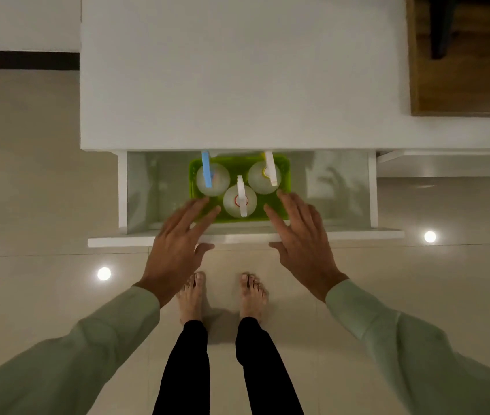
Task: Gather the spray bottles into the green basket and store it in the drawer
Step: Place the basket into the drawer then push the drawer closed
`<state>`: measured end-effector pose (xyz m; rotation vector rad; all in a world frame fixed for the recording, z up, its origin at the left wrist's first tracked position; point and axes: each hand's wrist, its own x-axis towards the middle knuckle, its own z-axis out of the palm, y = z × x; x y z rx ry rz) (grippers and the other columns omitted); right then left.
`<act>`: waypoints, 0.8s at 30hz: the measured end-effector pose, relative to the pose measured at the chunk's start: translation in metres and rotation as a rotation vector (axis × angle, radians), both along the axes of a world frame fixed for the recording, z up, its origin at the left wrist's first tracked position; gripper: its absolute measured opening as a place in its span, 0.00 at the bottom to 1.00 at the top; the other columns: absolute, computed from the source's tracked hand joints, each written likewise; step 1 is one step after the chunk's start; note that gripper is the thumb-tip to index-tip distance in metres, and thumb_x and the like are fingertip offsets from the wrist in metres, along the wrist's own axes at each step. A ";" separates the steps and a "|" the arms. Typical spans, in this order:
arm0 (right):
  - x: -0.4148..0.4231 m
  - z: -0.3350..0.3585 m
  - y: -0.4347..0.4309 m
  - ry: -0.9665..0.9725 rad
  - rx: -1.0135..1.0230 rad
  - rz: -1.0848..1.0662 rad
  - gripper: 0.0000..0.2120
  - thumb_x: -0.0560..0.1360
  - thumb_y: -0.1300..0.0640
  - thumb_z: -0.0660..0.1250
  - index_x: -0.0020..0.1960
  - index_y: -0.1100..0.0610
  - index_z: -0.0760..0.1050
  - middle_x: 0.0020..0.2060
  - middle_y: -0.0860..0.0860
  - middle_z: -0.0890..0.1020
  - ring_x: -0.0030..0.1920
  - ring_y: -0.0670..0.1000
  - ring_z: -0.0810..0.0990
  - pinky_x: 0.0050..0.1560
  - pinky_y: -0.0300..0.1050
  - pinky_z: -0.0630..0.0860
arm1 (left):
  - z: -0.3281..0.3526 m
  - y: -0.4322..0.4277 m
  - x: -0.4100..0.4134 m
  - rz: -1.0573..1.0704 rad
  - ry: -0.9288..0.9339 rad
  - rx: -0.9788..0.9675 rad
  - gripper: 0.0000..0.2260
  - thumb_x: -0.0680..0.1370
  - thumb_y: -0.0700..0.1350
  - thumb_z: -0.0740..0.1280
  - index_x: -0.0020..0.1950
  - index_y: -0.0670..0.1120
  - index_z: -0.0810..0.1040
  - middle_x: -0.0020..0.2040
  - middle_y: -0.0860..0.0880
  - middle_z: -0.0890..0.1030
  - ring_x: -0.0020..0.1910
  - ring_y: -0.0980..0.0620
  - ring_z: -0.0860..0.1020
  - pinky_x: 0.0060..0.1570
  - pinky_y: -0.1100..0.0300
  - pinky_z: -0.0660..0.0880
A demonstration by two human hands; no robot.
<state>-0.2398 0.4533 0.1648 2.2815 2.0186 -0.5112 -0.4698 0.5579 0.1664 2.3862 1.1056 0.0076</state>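
Observation:
The green basket (239,165) sits inside the open white drawer (306,234), under the counter's front edge. Three clear spray bottles stand upright in it: one with a blue nozzle (212,178) at the left, one with a cream nozzle (264,177) at the right, one with a white nozzle (240,200) at the front. My left hand (178,241) hovers flat over the basket's front left corner, fingers spread, holding nothing. Over the front right corner is my right hand (300,235), likewise spread and empty. I cannot tell whether the fingertips touch the rim.
A bare white counter top (237,73) overhangs the back of the drawer. Wooden flooring (465,55) shows at the far right. Beige glossy floor tiles (43,190) reflect ceiling lights. My bare feet (222,295) stand just in front of the drawer face.

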 end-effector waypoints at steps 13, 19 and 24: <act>0.046 -0.007 0.100 -0.173 0.162 -0.004 0.44 0.75 0.51 0.74 0.82 0.53 0.52 0.81 0.62 0.55 0.81 0.64 0.54 0.78 0.67 0.54 | -0.007 0.093 0.047 -0.022 0.049 0.297 0.33 0.76 0.45 0.71 0.77 0.46 0.61 0.79 0.42 0.60 0.79 0.41 0.56 0.76 0.45 0.58; 0.047 -0.009 0.121 -0.273 0.261 -0.028 0.27 0.72 0.59 0.73 0.69 0.53 0.69 0.68 0.60 0.73 0.65 0.62 0.72 0.62 0.62 0.69 | -0.004 0.112 0.067 0.049 0.014 0.404 0.17 0.70 0.42 0.74 0.58 0.47 0.77 0.61 0.45 0.79 0.59 0.41 0.75 0.54 0.48 0.71; 0.043 -0.011 0.127 -0.312 0.327 -0.074 0.23 0.70 0.65 0.70 0.62 0.52 0.72 0.60 0.56 0.77 0.56 0.58 0.75 0.55 0.55 0.69 | -0.002 0.112 0.081 0.102 0.041 0.463 0.13 0.70 0.36 0.69 0.52 0.46 0.76 0.53 0.46 0.78 0.51 0.41 0.75 0.47 0.49 0.69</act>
